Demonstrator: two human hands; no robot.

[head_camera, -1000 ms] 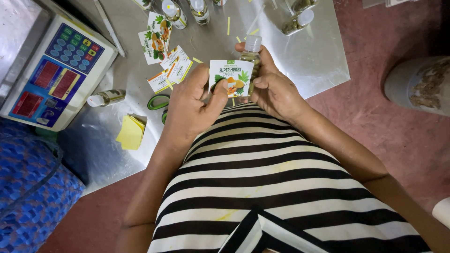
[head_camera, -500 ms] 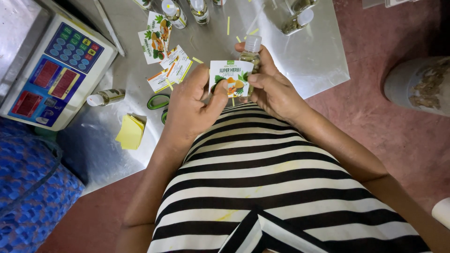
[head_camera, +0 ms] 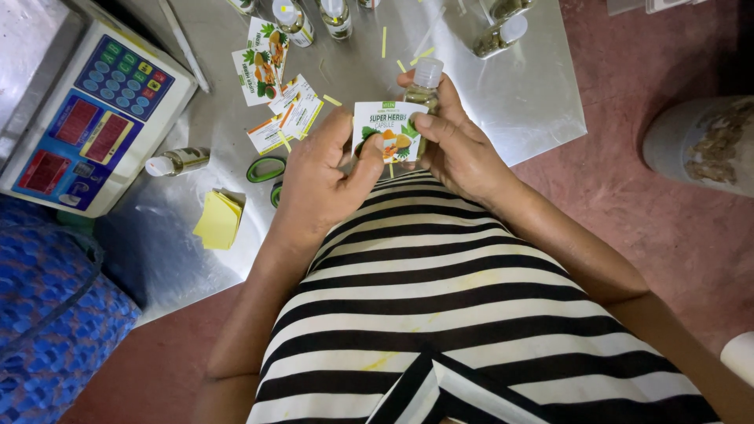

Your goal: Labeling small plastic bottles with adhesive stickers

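My left hand (head_camera: 318, 182) pinches the lower left edge of a white label (head_camera: 389, 130) with green leaf and orange fruit print, thumb on the front, other fingers curled behind it. My right hand (head_camera: 459, 149) is clenched around a small clear bottle (head_camera: 424, 88) with a white cap, fingers wrapped over its body; the index finger also presses on the label's right edge. The label sits flat against the front of the bottle and hides most of it. The bottle is upright, cap pointing away from me, held over the near edge of the metal table (head_camera: 534, 94), just above my striped shirt (head_camera: 440, 314).

On the table left of my hands: a loose pile of the same labels (head_camera: 275, 86), some overlapping. A capped bottle (head_camera: 177, 162) lies on its side near the weighing scale (head_camera: 94, 118), which has a blue keypad and red displays. A stack of yellow paper slips (head_camera: 218, 221) sits near the table edge, with a green tape ring (head_camera: 266, 169) just beside it. A row of upright filled bottles (head_camera: 314, 16) stands at the far side, and one more bottle (head_camera: 503, 33) lies tilted at the far right. Thin yellow strips (head_camera: 384, 41) are scattered about. A blue patterned cloth (head_camera: 47, 314) is at far left, a grey sack (head_camera: 703, 141) on the red floor at right.
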